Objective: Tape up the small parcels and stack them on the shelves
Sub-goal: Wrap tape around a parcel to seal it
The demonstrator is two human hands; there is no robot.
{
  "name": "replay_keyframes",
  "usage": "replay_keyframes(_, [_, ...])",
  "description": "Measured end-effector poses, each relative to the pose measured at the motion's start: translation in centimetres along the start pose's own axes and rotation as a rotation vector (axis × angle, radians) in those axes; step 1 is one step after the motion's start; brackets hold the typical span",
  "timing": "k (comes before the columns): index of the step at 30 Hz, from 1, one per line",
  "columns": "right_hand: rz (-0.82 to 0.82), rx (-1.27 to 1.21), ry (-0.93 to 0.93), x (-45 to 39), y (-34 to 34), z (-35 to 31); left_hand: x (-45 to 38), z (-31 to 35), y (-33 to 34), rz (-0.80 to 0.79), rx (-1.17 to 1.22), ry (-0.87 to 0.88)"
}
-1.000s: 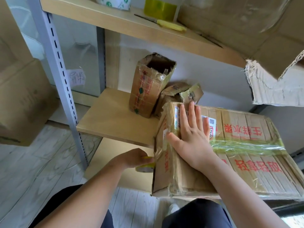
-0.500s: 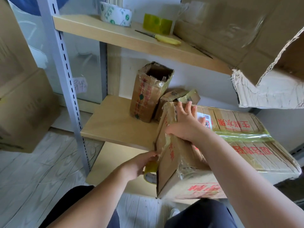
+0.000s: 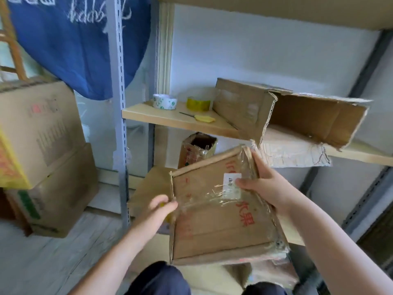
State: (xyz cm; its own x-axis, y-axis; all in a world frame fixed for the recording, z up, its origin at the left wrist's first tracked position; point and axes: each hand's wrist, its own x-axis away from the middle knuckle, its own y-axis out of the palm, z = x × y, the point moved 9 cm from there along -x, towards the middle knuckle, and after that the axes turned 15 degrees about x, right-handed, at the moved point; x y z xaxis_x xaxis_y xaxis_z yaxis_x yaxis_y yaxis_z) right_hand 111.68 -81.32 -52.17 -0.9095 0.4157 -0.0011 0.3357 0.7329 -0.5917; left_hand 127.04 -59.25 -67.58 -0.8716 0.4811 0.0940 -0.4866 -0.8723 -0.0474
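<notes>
I hold a flat cardboard parcel [image 3: 214, 218] with red print and clear tape in the air before the shelves, its broad face tilted toward me. My right hand [image 3: 262, 185] grips its upper right edge, thumb on the white label. At the parcel's left edge is my left hand [image 3: 162, 206], fingers curled round a yellow tape roll [image 3: 168, 217] that is mostly hidden, thumb touching the cardboard. A small open-topped box [image 3: 196, 150] stands upright on the lower shelf [image 3: 148, 186] behind the parcel.
The middle shelf [image 3: 170, 120] carries a white printed tape roll [image 3: 164, 101], a yellow tape roll [image 3: 198, 103], a yellow-handled knife [image 3: 204, 118] and a large torn open box [image 3: 293, 116]. A grey upright [image 3: 119, 107] stands left. Stacked cartons [image 3: 42, 150] fill the left floor.
The parcel has come up off the lower shelf and tipped its face toward me. My right hand shifted from pressing its top to gripping its edge. The view has risen.
</notes>
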Motion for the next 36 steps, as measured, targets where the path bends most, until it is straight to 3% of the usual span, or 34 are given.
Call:
replay_keyframes(3, [0.070, 0.013, 0.011, 1.8, -1.0, 1.4, 2.5, 5.8, 1.3, 0.042, -0.341, 0.172])
replay_keyframes(5, [0.136, 0.184, 0.063, 2.1, -1.5, 3.2, 3.5, 7.6, 2.7, -0.003, -0.515, 0.250])
replay_keyframes(9, [0.359, 0.897, 0.162, 1.7, -1.5, 5.7, 4.0, 8.1, 7.1, -0.155, -0.513, 0.252])
replay_keyframes(11, [0.486, 0.988, 0.147, 2.4, -0.2, 5.7, 3.8, 7.7, 7.4, -0.182, -0.507, 0.222])
replay_keyframes(14, [0.647, 1.043, -0.035, 3.8, 1.8, 4.9, 3.4, 5.9, 5.8, -0.256, -0.529, 0.111])
replay_keyframes(17, [0.586, 1.174, -0.344, 4.3, 4.6, 3.8, 4.0, 3.5, 4.8, -0.328, -0.649, -0.040])
replay_keyframes(19, [0.535, 1.211, -0.453, 4.3, 5.8, 3.3, 4.1, 2.3, 5.0, -0.402, -0.594, -0.103])
replay_keyframes(23, [0.545, 1.147, -0.275, 2.9, 6.2, 1.9, 4.2, 2.7, 5.9, -0.512, -0.548, -0.093])
replay_keyframes(28, [0.384, 1.230, -0.582, 2.1, 11.3, -1.4, 3.7, 2.9, 5.9, -0.498, -0.564, -0.026])
replay_keyframes(32, [0.407, 1.183, -0.560, 1.2, 10.2, -1.2, 3.8, 2.7, 6.2, -0.557, -0.435, -0.028])
replay_keyframes(36, [0.423, 1.146, -0.523, 0.0, 9.6, -1.5, 4.4, 3.3, 5.1, -0.695, -0.184, -0.183])
